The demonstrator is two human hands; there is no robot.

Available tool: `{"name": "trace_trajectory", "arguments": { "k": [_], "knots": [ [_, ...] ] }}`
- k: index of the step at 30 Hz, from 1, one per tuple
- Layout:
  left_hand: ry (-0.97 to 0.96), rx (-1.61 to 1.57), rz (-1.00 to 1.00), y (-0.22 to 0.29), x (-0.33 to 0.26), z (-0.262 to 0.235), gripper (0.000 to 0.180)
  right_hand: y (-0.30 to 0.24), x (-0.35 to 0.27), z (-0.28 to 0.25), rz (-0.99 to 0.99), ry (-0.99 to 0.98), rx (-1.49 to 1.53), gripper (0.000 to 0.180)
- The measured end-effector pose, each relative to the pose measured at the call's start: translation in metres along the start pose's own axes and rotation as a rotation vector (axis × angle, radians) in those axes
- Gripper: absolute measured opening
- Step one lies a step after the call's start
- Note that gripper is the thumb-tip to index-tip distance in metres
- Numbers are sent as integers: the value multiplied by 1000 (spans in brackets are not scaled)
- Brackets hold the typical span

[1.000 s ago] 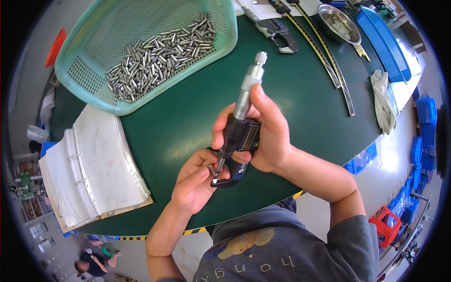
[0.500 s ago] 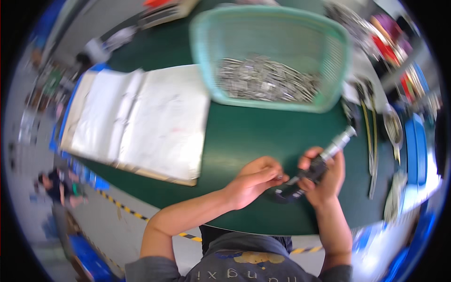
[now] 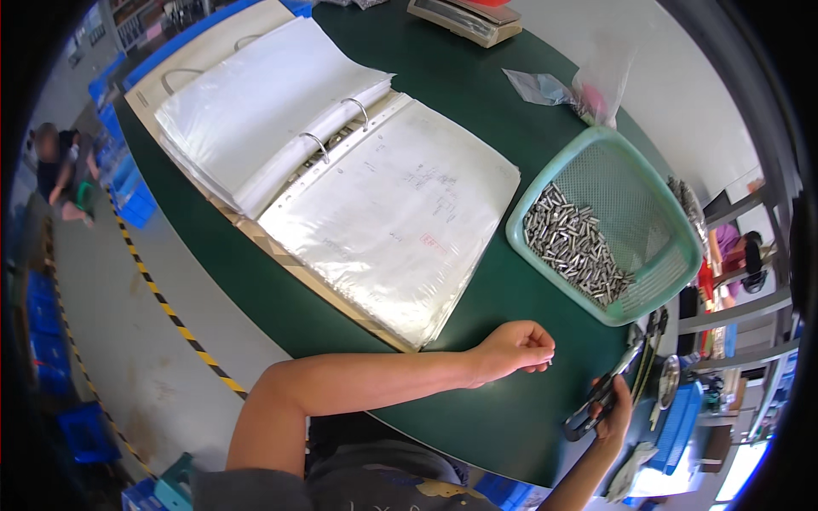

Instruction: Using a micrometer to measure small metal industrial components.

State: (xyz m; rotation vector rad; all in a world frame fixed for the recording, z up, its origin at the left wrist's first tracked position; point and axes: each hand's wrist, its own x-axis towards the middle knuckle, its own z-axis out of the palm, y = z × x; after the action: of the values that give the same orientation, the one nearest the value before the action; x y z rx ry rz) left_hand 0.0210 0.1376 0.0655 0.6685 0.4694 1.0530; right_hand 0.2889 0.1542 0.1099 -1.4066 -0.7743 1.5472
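Observation:
My left hand (image 3: 515, 353) is closed in a pinch, with the tip of a small metal pin (image 3: 550, 362) showing at its fingertips; the rest is hidden by the fingers. To its right, my right hand (image 3: 615, 410) is wrapped round a micrometer (image 3: 601, 393) with a dark curved frame and a silver barrel pointing up and away. A gap separates the pin from the micrometer. Just beyond both hands stands a green plastic basket (image 3: 562, 285) with many short metal pins (image 3: 573, 243) heaped at its near left side.
An open ring binder (image 3: 383, 221) with sleeved pages covers the left of the green table (image 3: 460, 94). Farther back lie a scale-like box (image 3: 467, 21) and clear plastic bags (image 3: 538, 87). At right are long tweezers (image 3: 654, 358), a metal bowl (image 3: 669, 381), a blue tray (image 3: 679, 426) and a glove (image 3: 632, 470).
The view has swung to the left, so the binder now shows more centrally and the basket at right. My hands have moved apart; the left still pinches, the right still holds the micrometer.

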Motion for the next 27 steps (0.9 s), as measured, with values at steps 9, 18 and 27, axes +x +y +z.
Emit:
{"name": "trace_trajectory", "arguments": {
  "k": [9,18,27],
  "knots": [
    [-21,-50,-59,7,4,1,17,-9,-12,15,-240,219,-714,19],
    [29,-44,-102,13,3,-9,14,-7,-2,23,-280,480,-1282,37],
    [23,-37,-104,5,1,1,10,3,3,0,-650,509,-1454,25]
  ]
}}
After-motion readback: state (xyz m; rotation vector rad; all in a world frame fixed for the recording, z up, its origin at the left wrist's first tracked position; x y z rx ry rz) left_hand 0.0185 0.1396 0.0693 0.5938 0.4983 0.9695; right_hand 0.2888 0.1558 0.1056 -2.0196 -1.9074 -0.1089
